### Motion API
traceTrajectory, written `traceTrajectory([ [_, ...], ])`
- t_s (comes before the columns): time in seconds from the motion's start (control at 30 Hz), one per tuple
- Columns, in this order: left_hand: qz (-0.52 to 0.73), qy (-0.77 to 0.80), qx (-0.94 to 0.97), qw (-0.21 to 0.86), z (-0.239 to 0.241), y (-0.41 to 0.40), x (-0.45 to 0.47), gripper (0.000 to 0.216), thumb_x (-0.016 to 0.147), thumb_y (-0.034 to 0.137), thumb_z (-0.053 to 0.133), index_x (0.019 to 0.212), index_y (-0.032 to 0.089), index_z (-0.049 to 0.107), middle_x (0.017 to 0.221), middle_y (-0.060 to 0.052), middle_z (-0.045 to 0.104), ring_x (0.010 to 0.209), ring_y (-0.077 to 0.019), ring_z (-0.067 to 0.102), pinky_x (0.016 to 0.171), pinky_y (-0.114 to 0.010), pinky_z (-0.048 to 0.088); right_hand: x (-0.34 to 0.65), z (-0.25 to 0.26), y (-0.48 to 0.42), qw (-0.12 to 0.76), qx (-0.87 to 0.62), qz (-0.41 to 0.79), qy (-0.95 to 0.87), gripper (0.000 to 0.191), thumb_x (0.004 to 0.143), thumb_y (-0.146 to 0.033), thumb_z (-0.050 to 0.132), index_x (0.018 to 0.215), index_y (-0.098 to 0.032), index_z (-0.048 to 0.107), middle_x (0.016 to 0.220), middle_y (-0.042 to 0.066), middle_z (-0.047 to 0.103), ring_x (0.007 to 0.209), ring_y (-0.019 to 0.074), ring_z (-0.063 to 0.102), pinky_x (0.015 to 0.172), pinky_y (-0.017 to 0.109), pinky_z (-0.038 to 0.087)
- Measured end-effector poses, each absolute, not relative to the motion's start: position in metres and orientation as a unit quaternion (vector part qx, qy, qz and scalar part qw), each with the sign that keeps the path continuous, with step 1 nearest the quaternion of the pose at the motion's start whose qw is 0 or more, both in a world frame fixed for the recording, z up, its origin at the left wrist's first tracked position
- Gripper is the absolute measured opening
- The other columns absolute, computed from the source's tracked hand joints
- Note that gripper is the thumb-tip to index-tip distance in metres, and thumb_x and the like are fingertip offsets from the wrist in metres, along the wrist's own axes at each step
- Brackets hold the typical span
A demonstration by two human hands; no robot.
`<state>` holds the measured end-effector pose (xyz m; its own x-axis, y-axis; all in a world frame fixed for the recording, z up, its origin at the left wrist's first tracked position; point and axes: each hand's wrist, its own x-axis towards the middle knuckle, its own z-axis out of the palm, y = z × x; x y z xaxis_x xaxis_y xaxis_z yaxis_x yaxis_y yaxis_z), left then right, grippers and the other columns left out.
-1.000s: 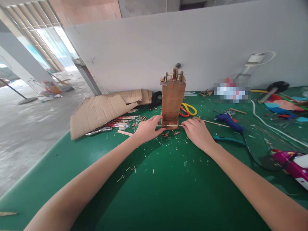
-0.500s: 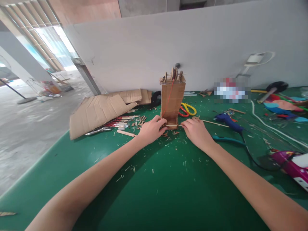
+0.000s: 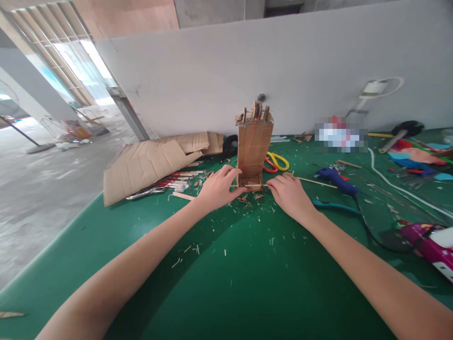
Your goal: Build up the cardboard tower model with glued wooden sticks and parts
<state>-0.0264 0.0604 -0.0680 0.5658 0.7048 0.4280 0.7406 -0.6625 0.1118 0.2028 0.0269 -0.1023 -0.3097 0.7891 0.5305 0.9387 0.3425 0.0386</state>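
A tall cardboard tower (image 3: 255, 146) stands upright on the green table, with brown discs on top and a red string (image 3: 252, 144) running down its front. Through the low box at its foot passes a thin wooden stick (image 3: 264, 185), sticking out on both sides. At the stick's right end, my right hand (image 3: 288, 194) is closed, its fingertips pinching it. My left hand (image 3: 220, 188) is at the left side of the box, thumb and forefinger spread apart around the stick's left end. I see no grip there.
Cardboard sheets (image 3: 152, 167) and packs of sticks (image 3: 177, 180) lie left. Scissors with yellow and red handles (image 3: 279, 160) rest behind the tower. To the right are a blue glue gun (image 3: 338, 180), a teal-handled tool (image 3: 336, 206), a white cable (image 3: 392, 184) and a magenta object (image 3: 424, 241). Wood shavings litter the table.
My left hand's thumb and forefinger have parted and drawn slightly left, baring the stick's left end. My right hand has stayed at the right end.
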Motion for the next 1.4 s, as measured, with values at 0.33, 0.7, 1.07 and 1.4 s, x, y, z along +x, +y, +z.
traceTrajectory([
  [0.33,-0.343,-0.305,-0.887,-0.055,-0.051,0.067,-0.035,0.013,0.091,0.022,0.044,0.085,0.018,0.055,0.085,-0.003,0.061,0.081,-0.0124,0.055,0.075,-0.027,0.045,0.202,-0.102,0.026,0.195,-0.56,-0.185,-0.783,0.03,0.091,-0.021,0.034,0.089,-0.018,0.065,0.083,0.007,0.065,0.086,0.0229,0.052,0.074,0.036,0.03],
  [0.7,-0.35,-0.384,-0.853,-0.052,-0.052,0.075,-0.04,0.012,0.088,0.021,0.045,0.088,0.017,0.057,0.084,-0.002,0.064,0.075,-0.0118,0.057,0.071,-0.025,0.045,0.201,-0.1,0.022,0.195,-0.564,-0.198,-0.777,0.029,0.091,-0.025,0.035,0.092,-0.018,0.063,0.086,0.007,0.067,0.089,0.0252,0.055,0.077,0.038,0.032],
  [1.07,-0.327,-0.484,-0.805,0.104,-0.024,0.09,-0.073,0.052,0.077,0.051,0.058,0.114,0.015,0.052,0.118,-0.012,0.055,0.101,-0.0235,0.055,0.084,-0.035,0.044,0.193,-0.096,0.015,0.222,-0.57,-0.167,-0.773,0.042,0.09,-0.037,0.04,0.123,-0.012,0.049,0.111,0.015,0.061,0.101,0.0309,0.053,0.082,0.044,0.038],
  [1.4,-0.132,-0.54,-0.818,0.15,-0.029,0.098,-0.084,0.035,0.092,0.039,0.03,0.087,0.018,0.058,0.082,-0.007,0.064,0.075,-0.0207,0.06,0.061,-0.028,0.042,0.192,-0.098,0.015,0.213,-0.563,-0.147,-0.785,0.041,0.091,-0.038,0.038,0.123,-0.015,0.048,0.111,0.012,0.062,0.1,0.0294,0.054,0.081,0.043,0.039],
])
